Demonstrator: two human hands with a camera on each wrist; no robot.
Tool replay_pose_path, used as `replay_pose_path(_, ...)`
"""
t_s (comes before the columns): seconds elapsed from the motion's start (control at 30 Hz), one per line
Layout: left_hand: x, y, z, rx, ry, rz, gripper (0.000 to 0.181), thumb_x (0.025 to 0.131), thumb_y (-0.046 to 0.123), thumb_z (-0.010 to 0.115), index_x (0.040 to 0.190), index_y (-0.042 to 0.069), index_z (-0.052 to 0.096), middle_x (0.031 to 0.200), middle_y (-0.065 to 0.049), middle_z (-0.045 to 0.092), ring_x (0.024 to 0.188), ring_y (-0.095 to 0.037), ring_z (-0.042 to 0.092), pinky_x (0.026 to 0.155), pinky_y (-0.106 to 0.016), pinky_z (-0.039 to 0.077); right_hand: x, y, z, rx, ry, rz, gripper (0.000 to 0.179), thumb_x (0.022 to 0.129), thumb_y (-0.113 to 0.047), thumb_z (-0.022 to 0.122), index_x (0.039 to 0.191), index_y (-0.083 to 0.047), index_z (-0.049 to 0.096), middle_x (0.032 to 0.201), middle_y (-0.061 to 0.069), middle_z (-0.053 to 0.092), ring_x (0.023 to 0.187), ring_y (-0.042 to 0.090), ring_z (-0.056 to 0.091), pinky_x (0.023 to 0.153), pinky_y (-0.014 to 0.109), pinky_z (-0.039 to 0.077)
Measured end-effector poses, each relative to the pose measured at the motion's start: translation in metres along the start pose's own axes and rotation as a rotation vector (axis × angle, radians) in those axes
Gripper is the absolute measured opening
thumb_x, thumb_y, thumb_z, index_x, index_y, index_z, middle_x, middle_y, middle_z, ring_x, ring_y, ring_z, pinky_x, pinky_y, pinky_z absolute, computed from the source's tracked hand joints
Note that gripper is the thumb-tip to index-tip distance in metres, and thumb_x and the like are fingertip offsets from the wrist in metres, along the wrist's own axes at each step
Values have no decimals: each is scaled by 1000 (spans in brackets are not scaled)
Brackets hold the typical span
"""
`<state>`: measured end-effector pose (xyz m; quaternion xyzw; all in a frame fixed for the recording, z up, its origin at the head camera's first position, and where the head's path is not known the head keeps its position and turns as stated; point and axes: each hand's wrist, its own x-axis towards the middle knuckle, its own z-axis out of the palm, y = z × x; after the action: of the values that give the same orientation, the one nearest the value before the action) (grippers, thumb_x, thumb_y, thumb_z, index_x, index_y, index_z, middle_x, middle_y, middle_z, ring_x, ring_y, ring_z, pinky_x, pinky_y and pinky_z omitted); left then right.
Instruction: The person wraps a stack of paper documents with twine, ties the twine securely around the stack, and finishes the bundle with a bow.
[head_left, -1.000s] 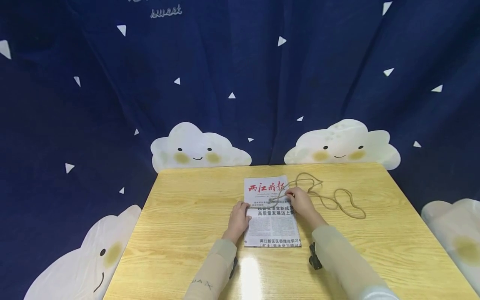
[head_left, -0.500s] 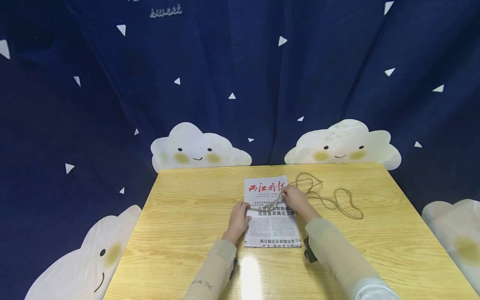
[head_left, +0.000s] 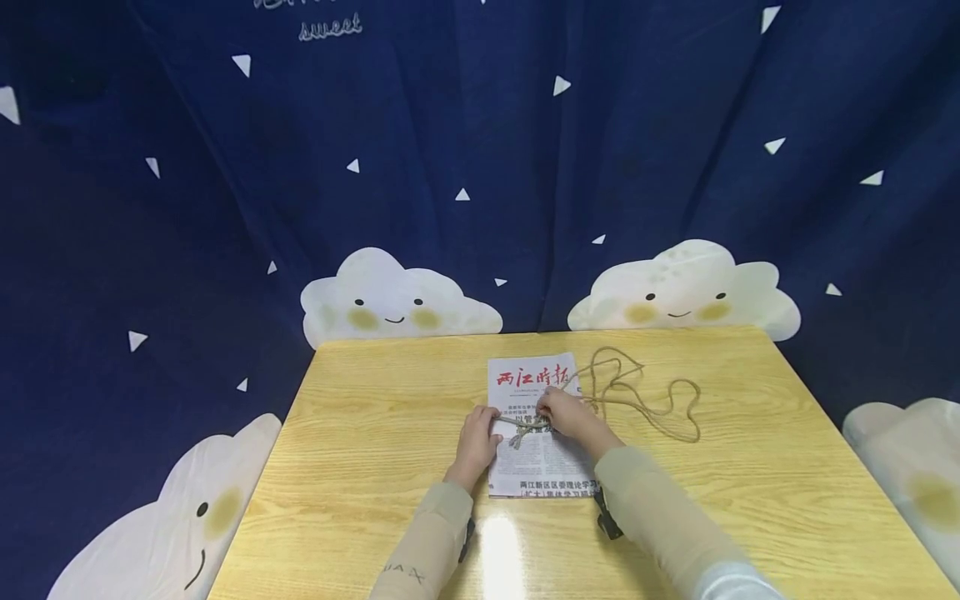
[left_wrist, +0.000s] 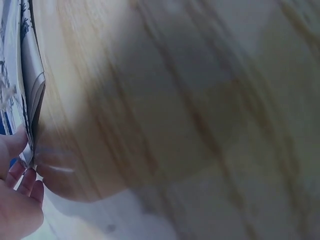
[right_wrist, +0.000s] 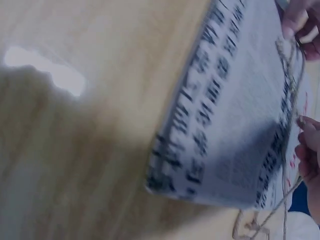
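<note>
A folded newspaper [head_left: 536, 467] with a red title lies on the wooden table. My left hand [head_left: 476, 446] holds its left edge; in the left wrist view this hand [left_wrist: 22, 210] pinches the folded edge [left_wrist: 34, 75] between thumb and fingers. A thin brown rope [head_left: 528, 426] crosses the paper from beside the left thumb, a doubled end lying on the print. Over the middle of the paper, my right hand [head_left: 576, 417] pinches the rope. In the right wrist view the right fingertips [right_wrist: 302, 122] meet on a strand near the headline. The rope under the newspaper is hidden.
Loose rope loops [head_left: 697, 414] spread over the table to the right of the newspaper. The pale wood tabletop [head_left: 375, 417] runs back to a dark blue curtain [head_left: 450, 125] printed with clouds. A bright reflection lies near the front.
My right hand has moved left and slightly down over the newspaper, drawing the rope along. The rope's short end now lies lower on the paper. My left hand has stayed at the left edge.
</note>
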<state>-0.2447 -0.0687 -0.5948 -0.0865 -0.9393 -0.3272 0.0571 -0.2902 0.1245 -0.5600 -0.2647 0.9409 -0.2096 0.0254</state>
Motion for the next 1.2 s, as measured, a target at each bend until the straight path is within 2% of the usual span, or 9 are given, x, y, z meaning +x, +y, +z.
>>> replay_pose_path(0.17, -1, -1, 1, 6, 9, 12, 38, 77, 4, 68, 113, 4, 55, 116, -9, 53, 110, -28, 48, 98, -40, 38, 0, -7, 13, 48, 31, 29, 10, 87, 2, 54, 82, -6, 58, 78, 3, 57, 77, 19, 57, 73, 35, 50)
replay_pose_path(0.33, -3, -1, 1, 19, 3, 6, 35, 78, 6, 67, 112, 5, 55, 116, -8, 53, 109, -27, 49, 97, -39, 39, -4, -8, 20, 48, 84, 43, 12, 82, 1, 61, 76, -8, 62, 74, 1, 58, 76, 18, 57, 76, 35, 49)
replay_pose_path(0.5, -3, -1, 0, 18, 1, -1, 35, 79, 6, 67, 112, 5, 56, 115, -8, 54, 108, -26, 49, 96, -39, 39, -8, -8, 24, 74, 155, 54, 8, 78, -3, 66, 78, -11, 67, 77, 1, 64, 78, 19, 56, 80, 38, 47)
replay_pose_path(0.67, -4, -2, 2, 17, 10, 3, 34, 79, 7, 67, 112, 5, 57, 115, -8, 54, 108, -26, 49, 95, -40, 40, -11, -6, 26, 176, 159, 61, 8, 82, -3, 64, 85, -10, 67, 84, 2, 66, 83, 21, 61, 80, 38, 50)
replay_pose_path(0.77, -4, -2, 3, 13, 13, 6, 34, 79, 7, 67, 112, 4, 58, 116, -9, 53, 108, -28, 49, 95, -41, 40, -15, -1, 22, 212, 224, 92, 11, 84, -2, 61, 90, -9, 67, 92, 5, 66, 89, 23, 62, 81, 38, 50)
replay_pose_path(0.9, -4, -2, 4, 41, 26, 12, 35, 80, 9, 67, 114, 4, 59, 116, -11, 52, 108, -28, 49, 94, -40, 41, -24, 16, 9, 245, 344, 217, 16, 87, 0, 55, 100, -2, 64, 104, 13, 61, 95, 29, 58, 81, 42, 50)
replay_pose_path(1.0, -6, 0, 5, 83, 68, 38, 35, 79, 8, 68, 113, 4, 60, 113, -10, 52, 106, -27, 49, 92, -40, 42, -33, 36, -1, 218, 397, 306, 20, 89, 1, 50, 106, 4, 60, 108, 21, 58, 100, 36, 55, 85, 47, 47)
replay_pose_path(1.1, -7, 3, 7, 94, 111, 82, 29, 78, 3, 67, 107, 4, 62, 108, -9, 55, 102, -25, 51, 89, -39, 43, -41, 56, -10, 158, 394, 322, 23, 89, 4, 48, 108, 9, 58, 108, 27, 58, 104, 42, 52, 90, 50, 44)
replay_pose_path(1.2, -7, 11, 9, 68, 117, 118, 19, 82, 3, 62, 101, 4, 62, 101, -7, 58, 96, -22, 54, 86, -35, 45, -45, 71, -16, 124, 334, 285, 24, 89, 6, 47, 110, 13, 57, 106, 30, 57, 102, 44, 52, 91, 52, 42)
